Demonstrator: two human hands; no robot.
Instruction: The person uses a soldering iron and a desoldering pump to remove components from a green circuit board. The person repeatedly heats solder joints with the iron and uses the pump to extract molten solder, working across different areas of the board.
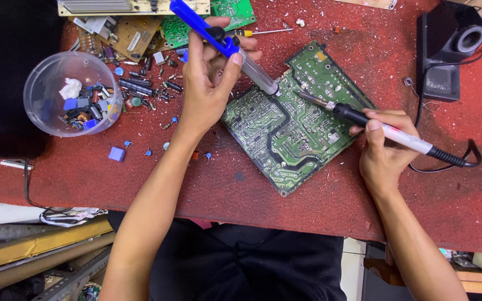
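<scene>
We hold the circuit board [294,120] flat on the red surface [336,195], solder side up. Our left hand [207,83] has its fingers clenched around the blue solder sucker [224,44], nozzle touching the board's upper middle. Our right hand [383,147] grips the soldering iron [375,125] like a pen — tip on the board, just right of the nozzle. Risk, in our judgement: nothing clamps the board, so pressure from either tool may shift it and smear solder across neighbouring tracks. The plastic tub [65,95] of loose parts stands well left of the board.

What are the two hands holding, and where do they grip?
Left hand grips the blue solder sucker mid-barrel; right hand grips the soldering iron by its handle.
</scene>
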